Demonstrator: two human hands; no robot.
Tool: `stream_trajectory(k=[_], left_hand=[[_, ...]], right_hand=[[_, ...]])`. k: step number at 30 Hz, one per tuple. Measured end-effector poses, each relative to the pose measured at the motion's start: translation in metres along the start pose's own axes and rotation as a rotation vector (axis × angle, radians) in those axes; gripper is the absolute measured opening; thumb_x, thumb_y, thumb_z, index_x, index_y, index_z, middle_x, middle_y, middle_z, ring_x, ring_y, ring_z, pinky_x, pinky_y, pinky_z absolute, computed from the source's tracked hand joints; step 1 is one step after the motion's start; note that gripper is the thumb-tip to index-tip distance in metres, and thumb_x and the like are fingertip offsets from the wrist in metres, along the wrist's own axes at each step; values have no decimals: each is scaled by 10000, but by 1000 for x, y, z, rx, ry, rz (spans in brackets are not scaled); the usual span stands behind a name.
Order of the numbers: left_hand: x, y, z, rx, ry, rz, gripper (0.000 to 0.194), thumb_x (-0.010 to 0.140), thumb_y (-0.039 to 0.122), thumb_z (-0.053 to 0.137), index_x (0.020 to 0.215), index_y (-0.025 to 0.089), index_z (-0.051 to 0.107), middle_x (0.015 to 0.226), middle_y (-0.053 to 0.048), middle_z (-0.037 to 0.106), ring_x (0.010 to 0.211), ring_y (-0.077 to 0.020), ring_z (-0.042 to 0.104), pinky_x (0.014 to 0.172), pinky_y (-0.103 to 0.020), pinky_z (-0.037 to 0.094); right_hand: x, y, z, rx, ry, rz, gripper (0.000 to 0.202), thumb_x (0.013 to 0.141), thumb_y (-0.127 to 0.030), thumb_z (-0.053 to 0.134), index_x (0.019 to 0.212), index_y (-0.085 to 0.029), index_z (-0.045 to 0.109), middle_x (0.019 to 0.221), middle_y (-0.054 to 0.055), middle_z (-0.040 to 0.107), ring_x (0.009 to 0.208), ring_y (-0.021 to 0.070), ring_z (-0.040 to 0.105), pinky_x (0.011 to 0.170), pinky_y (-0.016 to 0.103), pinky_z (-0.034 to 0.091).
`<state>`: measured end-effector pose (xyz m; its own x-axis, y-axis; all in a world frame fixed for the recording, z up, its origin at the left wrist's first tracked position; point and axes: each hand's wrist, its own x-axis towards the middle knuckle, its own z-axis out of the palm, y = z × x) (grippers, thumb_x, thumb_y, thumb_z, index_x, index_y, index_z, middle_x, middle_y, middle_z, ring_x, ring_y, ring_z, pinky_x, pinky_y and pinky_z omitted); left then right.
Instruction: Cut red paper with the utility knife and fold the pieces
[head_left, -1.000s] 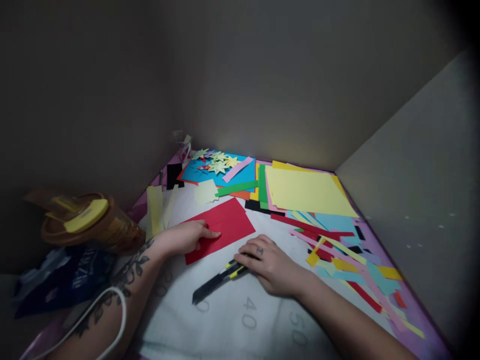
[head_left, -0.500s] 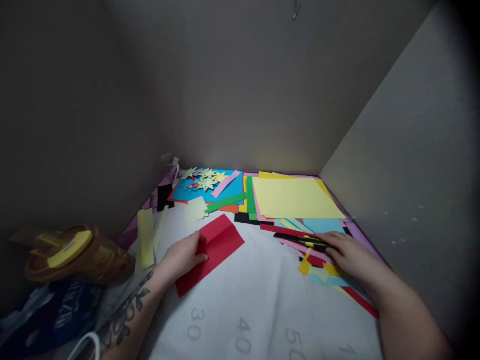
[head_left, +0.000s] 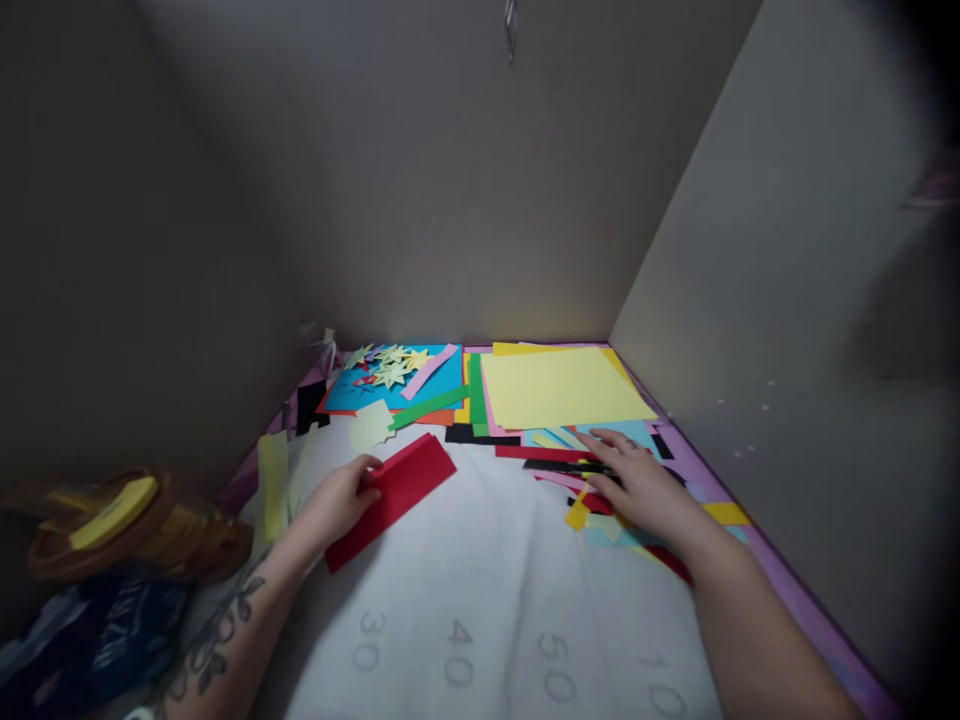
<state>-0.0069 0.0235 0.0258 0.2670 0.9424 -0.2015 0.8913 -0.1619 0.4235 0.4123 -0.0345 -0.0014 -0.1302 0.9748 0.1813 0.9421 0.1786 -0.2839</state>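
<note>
At centre-left, left hand [head_left: 339,503] pinches red paper [head_left: 397,495]; centre-right, right hand [head_left: 637,487] over black tool [head_left: 553,466], grip indeterminable; lifting it could drag strips [head_left: 525,453].

Black tool [head_left: 555,466] part-hidden by right fingers [head_left: 615,455]; brown cup [head_left: 206,540] blurred; blue packet [head_left: 90,650] cut by left edge.

on my feed i read 30, 40, 50 and 10, left to right, turned sideways near the front edge of the white sheet [head_left: 495,600]; past its left edge, pale lettering on the blue packet [head_left: 86,640] is too blurred.
</note>
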Motion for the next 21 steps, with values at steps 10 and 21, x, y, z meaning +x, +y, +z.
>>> stream_trajectory(k=[10,21], left_hand=[[23,-1,-10,243,-144,-29,344,638,342,611,943,200,540,963,-70,604,808,-223,577,670,-295,421],[-5,26,0,-561,16,-38,301,734,437,570,849,160,581,778,-34,661,660,-208,606,557,-273,410]], right_hand=[[1,-20,8,67,0,-85,516,861,-230,458,1373,-248,401,1394,111,409,1247,270,429,990,468,403],[5,-66,34,572,210,-134,296,875,-264,480,1129,-248,632,1098,90,627,1079,242,548,947,446,432]])
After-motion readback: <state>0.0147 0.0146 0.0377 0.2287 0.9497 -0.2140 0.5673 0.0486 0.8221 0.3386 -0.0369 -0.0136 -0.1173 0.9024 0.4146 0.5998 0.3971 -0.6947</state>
